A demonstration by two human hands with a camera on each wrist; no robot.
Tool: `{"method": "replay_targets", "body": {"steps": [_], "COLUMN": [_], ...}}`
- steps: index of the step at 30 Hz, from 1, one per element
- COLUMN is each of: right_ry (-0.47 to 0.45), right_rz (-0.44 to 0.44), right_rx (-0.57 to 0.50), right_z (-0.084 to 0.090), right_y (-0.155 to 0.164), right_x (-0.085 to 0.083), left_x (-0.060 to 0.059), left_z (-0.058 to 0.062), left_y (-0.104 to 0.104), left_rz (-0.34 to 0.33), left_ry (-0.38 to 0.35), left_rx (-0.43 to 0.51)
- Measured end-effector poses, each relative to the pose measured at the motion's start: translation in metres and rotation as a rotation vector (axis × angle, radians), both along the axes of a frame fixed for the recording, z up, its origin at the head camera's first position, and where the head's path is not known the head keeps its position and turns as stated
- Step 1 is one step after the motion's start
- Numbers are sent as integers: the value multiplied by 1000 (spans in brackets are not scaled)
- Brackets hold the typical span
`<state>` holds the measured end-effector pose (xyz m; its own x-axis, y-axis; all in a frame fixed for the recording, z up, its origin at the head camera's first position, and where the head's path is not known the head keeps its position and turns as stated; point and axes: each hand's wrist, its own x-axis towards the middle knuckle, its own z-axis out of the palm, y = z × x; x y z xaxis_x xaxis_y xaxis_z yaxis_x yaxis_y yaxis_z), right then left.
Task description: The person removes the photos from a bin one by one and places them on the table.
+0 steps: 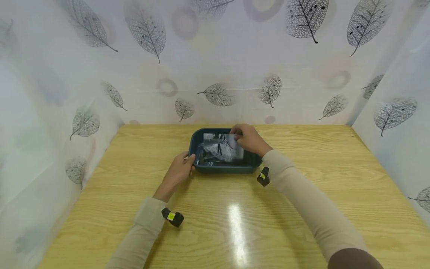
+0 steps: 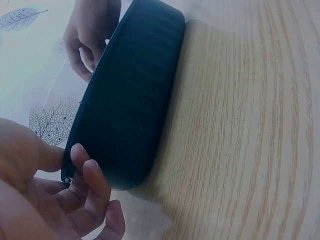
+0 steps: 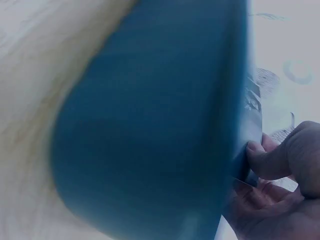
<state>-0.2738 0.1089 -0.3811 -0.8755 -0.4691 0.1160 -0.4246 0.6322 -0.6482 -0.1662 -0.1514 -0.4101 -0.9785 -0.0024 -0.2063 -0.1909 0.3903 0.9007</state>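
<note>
I am gripping the dark tray (image 1: 198, 149) by its left rim with my left hand (image 1: 179, 170), thumb hooked over the edge. My right hand (image 1: 248, 139) is pinching a black-and-white photo (image 1: 222, 147) lying in the tray. The tray is sitting on a wooden table (image 1: 302, 168) enclosed by leaf-patterned walls (image 1: 218, 67).

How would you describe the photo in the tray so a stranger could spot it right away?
On the wooden table, near the leaf-patterned back wall, sits a dark blue tray between both hands. Lying in it is a black-and-white photograph, pinched at its far right corner by the right hand; it is the only printed picture there.
</note>
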Motion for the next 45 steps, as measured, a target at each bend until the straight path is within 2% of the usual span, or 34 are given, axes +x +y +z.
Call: {"method": "replay_targets", "body": {"steps": [8, 14, 23, 29, 36, 45], "right_ry": [-66, -111, -200, -274, -339, -363], "right_rz": [-52, -132, -246, -287, -312, -299], "right_rx": [-66, -116, -103, -68, -46, -29], "right_z": [31, 51, 67, 60, 34, -3], "right_y": [30, 64, 119, 156, 188, 190], "right_x": [-6, -11, -14, -16, -19, -15], "left_x": [-2, -1, 2, 3, 3, 1], "left_z": [0, -1, -2, 0, 1, 0], "left_y": [2, 0, -2, -3, -1, 0], "left_rz": [-3, 11, 22, 22, 15, -9], "left_ry": [8, 13, 16, 11, 11, 13], "left_rx": [13, 1, 3, -4, 4, 0]}}
